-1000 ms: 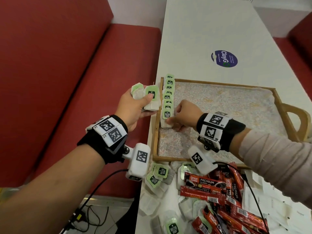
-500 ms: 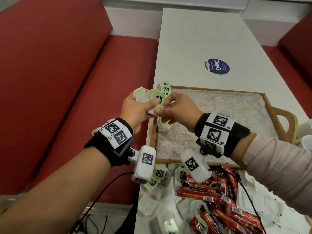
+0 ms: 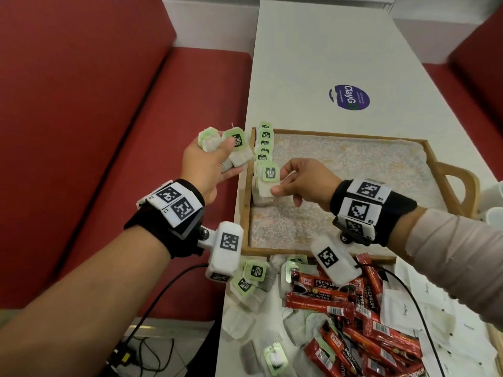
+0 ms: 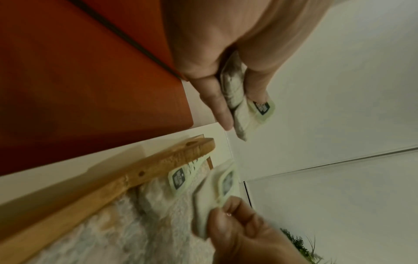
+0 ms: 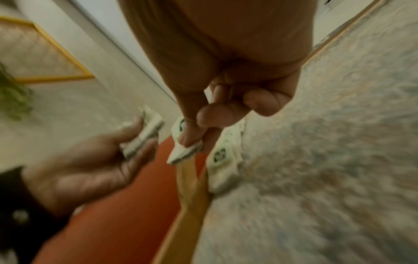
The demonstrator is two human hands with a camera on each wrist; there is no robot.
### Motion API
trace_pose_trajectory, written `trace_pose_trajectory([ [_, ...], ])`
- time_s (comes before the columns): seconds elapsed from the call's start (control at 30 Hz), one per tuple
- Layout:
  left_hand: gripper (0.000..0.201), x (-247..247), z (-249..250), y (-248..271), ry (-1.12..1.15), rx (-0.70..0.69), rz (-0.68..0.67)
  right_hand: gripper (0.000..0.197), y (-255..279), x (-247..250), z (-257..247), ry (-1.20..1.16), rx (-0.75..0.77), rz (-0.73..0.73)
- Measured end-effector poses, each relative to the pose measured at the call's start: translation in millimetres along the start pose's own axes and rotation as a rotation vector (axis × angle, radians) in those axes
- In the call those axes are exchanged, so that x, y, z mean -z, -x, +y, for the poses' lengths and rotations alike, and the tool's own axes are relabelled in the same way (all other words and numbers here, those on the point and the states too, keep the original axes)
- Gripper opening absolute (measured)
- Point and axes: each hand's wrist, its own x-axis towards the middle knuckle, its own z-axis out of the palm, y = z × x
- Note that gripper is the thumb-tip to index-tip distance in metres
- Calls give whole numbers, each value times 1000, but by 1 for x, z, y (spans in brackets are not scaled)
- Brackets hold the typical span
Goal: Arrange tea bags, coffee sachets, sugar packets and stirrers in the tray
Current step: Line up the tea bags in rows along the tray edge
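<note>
A wooden tray (image 3: 337,136) with a patterned liner sits on the white table. A row of green-tagged tea bags (image 3: 264,144) leans along its left wall. My right hand (image 3: 295,180) pinches one tea bag (image 3: 268,180) at the near end of that row, just inside the tray. In the right wrist view the thumb and forefinger hold this tea bag (image 5: 184,144) over the tray wall. My left hand (image 3: 209,164) hovers left of the tray, off the table edge, gripping a small bunch of tea bags (image 3: 231,148); that bunch (image 4: 244,109) also shows in the left wrist view.
Loose tea bags (image 3: 251,277), red coffee sachets (image 3: 353,314) and white sugar packets (image 3: 402,308) lie heaped on the table in front of the tray. A purple sticker (image 3: 349,97) lies beyond the tray. White cups (image 3: 494,194) stand by the right tray handle. A red bench (image 3: 136,131) runs along the left.
My right hand took a tea bag from the bunch in my left hand and carried it down to the near end of the row. The hands have drawn apart.
</note>
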Motion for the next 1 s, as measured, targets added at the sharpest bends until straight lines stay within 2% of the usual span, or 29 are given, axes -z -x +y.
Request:
trace_pose_trajectory([
  [0.17,14,3,-1,-5,-6,1,4,31,-12,-13,13,159,-75,-52],
  [0.5,14,10,-4,-10,-12,14,-2,30,-18,-22,10,359,-64,-42],
  [0.57,14,10,-4,-11,-13,16,-3,36,-18,-22,8,514,-10,-7],
  [0.63,14,11,-4,-11,-17,21,-6,40,-16,-21,6,678,108,25],
  [0.73,14,9,-6,-10,-22,34,-13,31,-14,-23,5,787,244,-80],
  [0.87,13,7,-7,-10,-41,68,-35,19,-16,-29,8,854,262,-145],
  [1.0,14,4,-5,-8,-74,85,-77,20,-18,-26,5,872,233,-140],
])
